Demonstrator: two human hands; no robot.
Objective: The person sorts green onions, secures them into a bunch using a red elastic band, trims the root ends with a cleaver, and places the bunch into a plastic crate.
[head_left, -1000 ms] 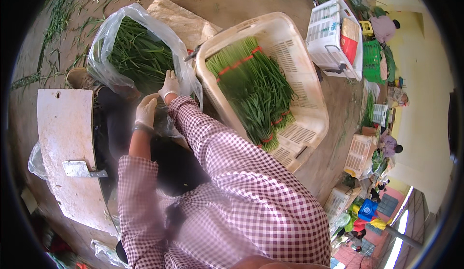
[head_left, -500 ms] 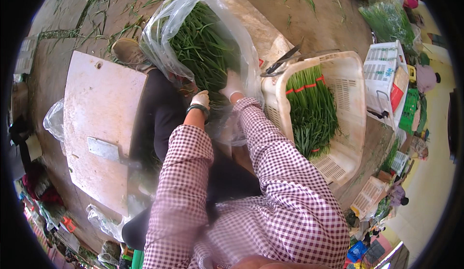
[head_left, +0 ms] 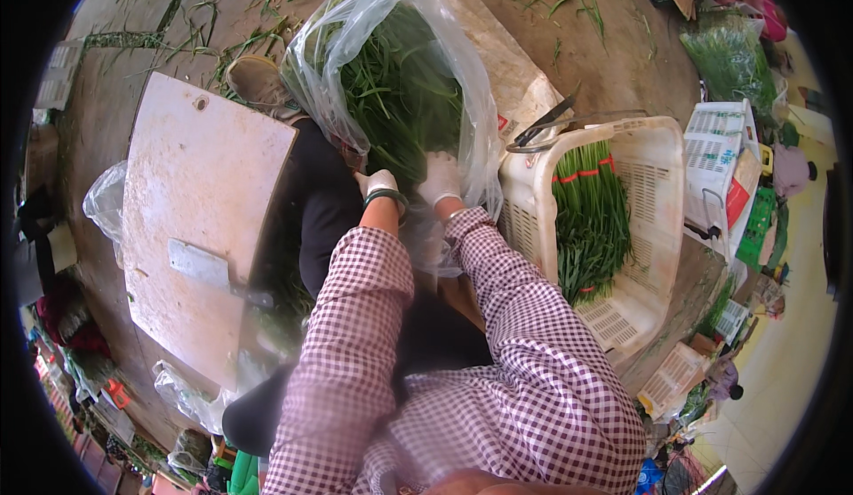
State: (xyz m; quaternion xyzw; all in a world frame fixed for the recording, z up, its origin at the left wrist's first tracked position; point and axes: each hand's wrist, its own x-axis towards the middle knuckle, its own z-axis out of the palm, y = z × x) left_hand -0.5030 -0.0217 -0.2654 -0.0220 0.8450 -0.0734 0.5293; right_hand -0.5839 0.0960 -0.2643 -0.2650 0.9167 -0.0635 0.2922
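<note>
A clear plastic bag (head_left: 481, 104) stands wide-mouthed in front of me, filled with long green chive-like leaves (head_left: 391, 77). Both my hands wear pale gloves and are at its near rim. My left hand (head_left: 380, 184), with a dark green bangle at the wrist, is closed at the bag's edge; its fingertips are partly hidden. Just inside the mouth, my right hand (head_left: 440, 178) is closed against the lower end of the leaves, its fingers mostly turned away from view.
Right of the bag, a cream plastic crate (head_left: 653, 202) holds green bundles (head_left: 591, 219) tied with red bands. A sickle-like blade (head_left: 542, 124) lies on its rim. At left, a white board (head_left: 204, 166) carries a cleaver (head_left: 198, 262). My shoe (head_left: 258, 80) is beside the bag.
The view has shifted, so most things appear further right. My right hand has drawn back toward me, nearer the bag's rim, and the leaves beneath it have shifted.
</note>
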